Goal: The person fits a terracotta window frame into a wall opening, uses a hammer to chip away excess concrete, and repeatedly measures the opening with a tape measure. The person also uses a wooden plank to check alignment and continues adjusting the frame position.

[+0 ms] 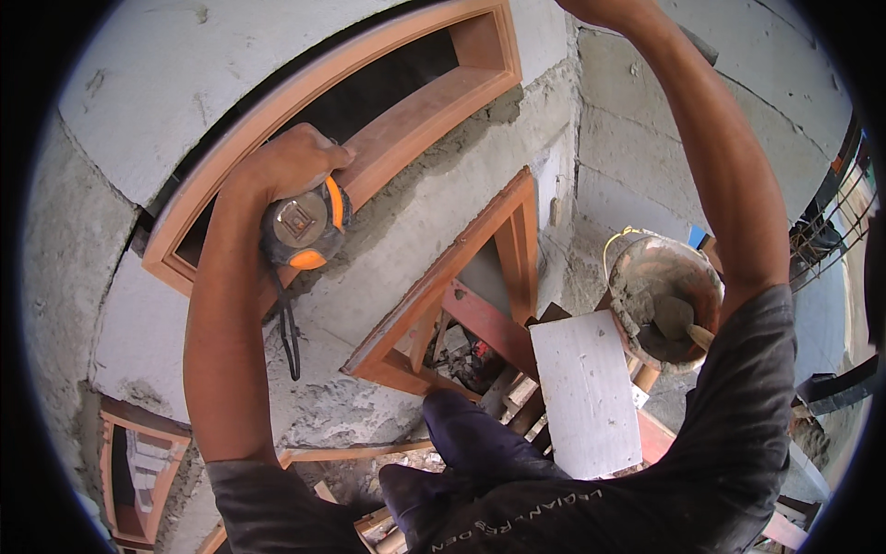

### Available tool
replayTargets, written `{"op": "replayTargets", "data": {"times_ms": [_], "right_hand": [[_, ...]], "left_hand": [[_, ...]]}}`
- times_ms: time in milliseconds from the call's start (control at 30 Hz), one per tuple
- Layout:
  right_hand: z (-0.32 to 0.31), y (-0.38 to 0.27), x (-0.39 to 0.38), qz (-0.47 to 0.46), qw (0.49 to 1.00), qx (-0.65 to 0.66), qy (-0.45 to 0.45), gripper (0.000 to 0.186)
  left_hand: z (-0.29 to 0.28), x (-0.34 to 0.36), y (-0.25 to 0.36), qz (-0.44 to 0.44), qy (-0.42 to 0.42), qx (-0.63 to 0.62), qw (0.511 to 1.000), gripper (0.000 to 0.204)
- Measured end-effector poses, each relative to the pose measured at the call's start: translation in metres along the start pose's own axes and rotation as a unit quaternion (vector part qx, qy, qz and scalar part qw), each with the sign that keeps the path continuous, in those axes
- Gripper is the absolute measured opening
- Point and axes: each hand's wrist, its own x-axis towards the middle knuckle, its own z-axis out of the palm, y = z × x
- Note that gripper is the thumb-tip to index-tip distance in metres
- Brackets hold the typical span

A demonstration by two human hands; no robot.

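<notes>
My left hand (297,159) is closed at the long curved wooden frame (406,138) set in the block wall. Just under its palm is a black and orange tape measure (303,224), gripped by that hand, with the round belt clip facing up. The dark wrist cord (290,334) of the tape measure dangles below. Up at the top edge, my right hand (609,7) is raised toward the wall corner. Its fingers are cut off by the picture's edge, so whatever they hold is hidden.
A triangular wooden frame (441,274) sits lower in the wall. A mortar-smeared bucket (630,277) holding a trowel (674,317) stands at right, beside a pale block (586,395). Another small wooden frame (109,480) is at lower left. Wire mesh (835,222) lies at far right.
</notes>
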Motion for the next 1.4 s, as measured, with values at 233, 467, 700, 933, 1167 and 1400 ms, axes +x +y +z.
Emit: {"op": "replayTargets", "data": {"times_ms": [233, 467, 700, 933, 1167, 1400], "right_hand": [[0.003, -0.006, -0.005, -0.017, 0.998, -0.002, -0.057, 0.028], [0.0, -0.004, -0.001, 0.052, 0.998, 0.031, -0.006, 0.029], [-0.002, -0.007, -0.014, 0.02, 0.998, 0.009, -0.053, 0.029], [0.01, -0.013, -0.138, 0.115, 0.962, 0.246, 0.035, 0.04], [0.051, -0.053, -0.398, 0.307, 0.845, 0.326, -0.292, 0.047], [0.078, -0.054, -0.569, 0.267, 0.867, 0.153, -0.392, 0.032]], "left_hand": [[0.0, -0.005, -0.001, -0.025, -0.01, -0.006, 1.0, 0.051], [-0.001, 0.0, -0.002, -0.01, -0.01, 0.002, 1.0, 0.051], [-0.001, -0.002, -0.001, -0.028, -0.02, 0.002, 0.999, 0.052], [0.002, -0.002, -0.007, -0.016, -0.011, -0.026, 0.999, 0.053], [-0.004, -0.021, 0.019, -0.049, 0.045, 0.009, 0.998, 0.046], [-0.002, -0.096, 0.059, 0.071, 0.106, -0.138, 0.982, 0.049]]}}
